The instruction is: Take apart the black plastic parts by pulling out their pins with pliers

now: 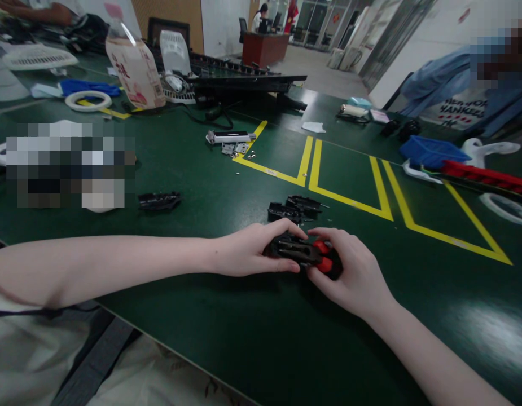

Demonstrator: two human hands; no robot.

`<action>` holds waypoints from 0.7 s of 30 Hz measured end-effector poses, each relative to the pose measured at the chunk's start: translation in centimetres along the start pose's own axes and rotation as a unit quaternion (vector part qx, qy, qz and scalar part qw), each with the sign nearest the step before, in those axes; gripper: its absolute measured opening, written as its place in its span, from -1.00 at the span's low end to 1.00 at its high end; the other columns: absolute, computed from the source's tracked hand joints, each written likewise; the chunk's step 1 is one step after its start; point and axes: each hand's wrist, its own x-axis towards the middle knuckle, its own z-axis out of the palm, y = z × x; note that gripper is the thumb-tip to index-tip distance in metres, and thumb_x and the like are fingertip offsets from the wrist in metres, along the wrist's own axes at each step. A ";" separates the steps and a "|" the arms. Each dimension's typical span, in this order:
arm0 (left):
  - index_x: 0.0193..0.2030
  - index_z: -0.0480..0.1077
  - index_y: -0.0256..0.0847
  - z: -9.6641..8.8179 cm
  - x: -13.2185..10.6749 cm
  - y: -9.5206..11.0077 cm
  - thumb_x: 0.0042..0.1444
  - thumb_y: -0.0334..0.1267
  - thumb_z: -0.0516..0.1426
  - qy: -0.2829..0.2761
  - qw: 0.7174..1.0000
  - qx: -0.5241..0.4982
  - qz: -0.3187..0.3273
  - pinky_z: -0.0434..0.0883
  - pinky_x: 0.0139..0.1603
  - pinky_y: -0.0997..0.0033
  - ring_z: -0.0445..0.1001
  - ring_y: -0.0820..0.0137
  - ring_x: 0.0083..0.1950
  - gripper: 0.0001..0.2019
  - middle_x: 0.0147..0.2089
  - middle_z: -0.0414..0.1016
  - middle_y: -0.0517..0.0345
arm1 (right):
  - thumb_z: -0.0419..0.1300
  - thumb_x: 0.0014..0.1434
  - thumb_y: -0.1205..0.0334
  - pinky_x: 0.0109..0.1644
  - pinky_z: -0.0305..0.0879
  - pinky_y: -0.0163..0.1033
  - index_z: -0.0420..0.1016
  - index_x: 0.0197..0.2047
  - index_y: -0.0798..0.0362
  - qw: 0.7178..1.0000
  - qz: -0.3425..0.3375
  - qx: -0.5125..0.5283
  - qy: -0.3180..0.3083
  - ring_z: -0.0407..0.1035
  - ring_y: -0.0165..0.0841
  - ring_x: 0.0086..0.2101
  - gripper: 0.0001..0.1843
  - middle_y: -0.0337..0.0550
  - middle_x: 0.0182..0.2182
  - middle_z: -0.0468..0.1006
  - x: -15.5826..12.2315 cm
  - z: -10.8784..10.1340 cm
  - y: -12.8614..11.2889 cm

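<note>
Spanning left hand (248, 248) and right hand (356, 270): black-and-red object (295, 250), dark end gripped left, red end gripped right.

Green table (227, 344), yellow outlines (328, 194); directly on it: black parts (159, 201), bottle (136, 73), blue tray (433, 151).

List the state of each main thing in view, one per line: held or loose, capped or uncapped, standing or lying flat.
Left hand: closed on the black-and-red object
Right hand: curled around its red end
Black-and-red object: held in both hands
Bottle: standing, pink cap on
White tape roll beside the bottle: lying flat
Pair of black plastic parts: loose, lying close together
Single black plastic part: loose, lying apart
</note>
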 end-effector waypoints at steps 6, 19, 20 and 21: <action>0.10 0.26 -0.23 0.0 0.2 0.0 0.14 -0.10 0.26 0.015 1.000 0.011 -0.019 0.45 -0.11 0.34 0.54 0.27 -0.04 -0.54 0.00 0.51 -0.03 | 0.19 0.06 0.16 -0.25 0.28 -0.12 0.37 -0.21 0.00 1.000 0.008 0.011 0.008 0.39 -0.21 -0.29 -0.79 -0.12 -0.31 0.50 0.3 -0.1 -0.2; 0.03 0.30 -0.22 0.3 0.2 0.1 0.13 -0.01 0.25 0.003 0.999 0.047 -0.020 0.40 -0.21 0.38 0.53 0.30 -0.15 -0.56 -0.11 0.54 0.02 | 0.20 0.03 0.33 -0.32 0.31 -0.18 0.32 -0.24 0.02 1.000 0.007 -0.001 0.028 0.37 -0.26 -0.31 -0.81 -0.11 -0.28 0.46 0.2 0.4 -0.9; 0.03 0.30 -0.22 0.3 0.2 0.1 0.13 -0.01 0.25 0.002 0.999 0.047 -0.019 0.40 -0.21 0.39 0.54 0.30 -0.16 -0.56 -0.11 0.54 0.02 | 0.20 0.03 0.33 -0.32 0.31 -0.19 0.32 -0.24 0.02 0.999 0.001 -0.007 0.034 0.37 -0.26 -0.31 -0.81 -0.11 -0.28 0.46 0.2 0.4 -0.9; 0.03 0.30 -0.23 0.3 0.2 0.1 0.13 -0.02 0.25 0.003 0.999 0.048 -0.018 0.40 -0.22 0.39 0.54 0.30 -0.17 -0.56 -0.11 0.54 0.02 | 0.21 0.04 0.32 -0.33 0.31 -0.19 0.32 -0.24 0.02 0.999 -0.003 -0.012 0.039 0.38 -0.26 -0.31 -0.81 -0.11 -0.29 0.46 0.1 0.4 -0.8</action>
